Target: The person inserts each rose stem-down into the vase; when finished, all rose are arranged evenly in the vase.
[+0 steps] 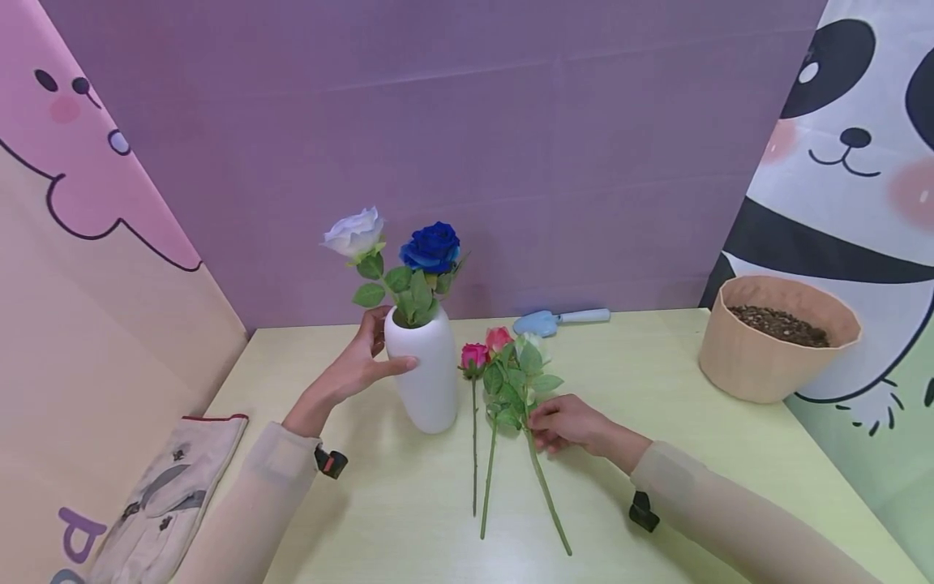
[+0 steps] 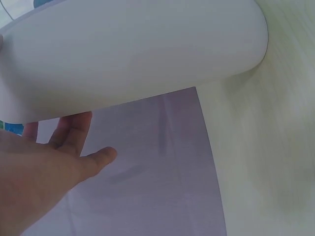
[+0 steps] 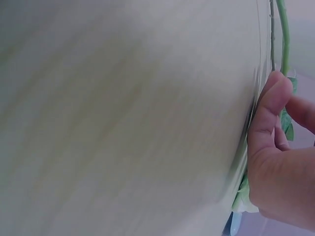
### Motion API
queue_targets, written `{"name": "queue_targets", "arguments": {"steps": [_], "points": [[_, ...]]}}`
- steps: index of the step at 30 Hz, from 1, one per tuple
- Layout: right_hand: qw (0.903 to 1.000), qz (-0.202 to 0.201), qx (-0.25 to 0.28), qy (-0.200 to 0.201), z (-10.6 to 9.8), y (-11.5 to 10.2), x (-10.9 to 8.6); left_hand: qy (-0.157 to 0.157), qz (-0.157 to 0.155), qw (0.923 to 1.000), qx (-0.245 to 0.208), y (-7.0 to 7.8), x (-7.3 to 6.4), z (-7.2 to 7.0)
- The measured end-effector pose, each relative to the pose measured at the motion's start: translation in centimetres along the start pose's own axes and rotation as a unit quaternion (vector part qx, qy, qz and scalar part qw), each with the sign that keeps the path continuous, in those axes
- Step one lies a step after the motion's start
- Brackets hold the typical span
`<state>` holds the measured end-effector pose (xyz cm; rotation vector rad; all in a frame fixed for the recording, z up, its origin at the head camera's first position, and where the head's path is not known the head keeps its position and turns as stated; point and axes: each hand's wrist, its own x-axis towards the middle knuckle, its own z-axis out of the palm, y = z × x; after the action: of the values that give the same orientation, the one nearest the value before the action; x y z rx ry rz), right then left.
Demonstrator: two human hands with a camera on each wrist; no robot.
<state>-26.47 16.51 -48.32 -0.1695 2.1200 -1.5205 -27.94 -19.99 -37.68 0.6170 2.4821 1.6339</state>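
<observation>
A white vase [image 1: 429, 373] stands on the table, with a white rose [image 1: 355, 234] and a blue rose [image 1: 432, 247] in it. My left hand [image 1: 356, 367] grips its upper side, thumb across the front and fingertips behind the neck. Right of the vase lie a dark pink rose [image 1: 474, 355] on a thin dark stem, a coral rose [image 1: 499, 338] and a pale white rose [image 1: 532, 344], their leaves overlapping. My right hand [image 1: 572, 423] pinches a green stem [image 1: 547, 491] just below the leaves, apparently the pale rose's. The right wrist view shows thumb and finger [image 3: 278, 93] meeting at the stems.
Behind the flowers, a light blue hand trowel [image 1: 540, 324] lies by the back edge. A tan pot [image 1: 751, 365] of dark soil stands at the right. Folded grey-beige cloth gloves [image 1: 171, 495] lie at the left. A purple backdrop [image 1: 481, 162] rises behind the table.
</observation>
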Motion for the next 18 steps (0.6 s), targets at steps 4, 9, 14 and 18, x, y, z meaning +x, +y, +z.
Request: {"name": "queue_targets", "arguments": {"steps": [4,9,14,18], "points": [[0.9998,0.007,0.01,0.012,0.06,0.1,0.21,-0.009,0.008,0.9999,-0.007,-0.07,-0.09,-0.08],[0.9996,0.011,0.013,0.02,0.07,0.24,0.43,-0.009,0.007,0.9999,-0.01,-0.1,-0.28,-0.12],[0.9995,0.009,0.01,0.028,-0.02,0.0,0.31,-0.001,0.004,0.9999,-0.01,-0.17,-0.36,-0.21],[0.999,0.007,0.014,0.041,-0.14,-0.4,0.11,0.004,0.001,1.0,-0.006,-0.23,-0.39,-0.31]]}}
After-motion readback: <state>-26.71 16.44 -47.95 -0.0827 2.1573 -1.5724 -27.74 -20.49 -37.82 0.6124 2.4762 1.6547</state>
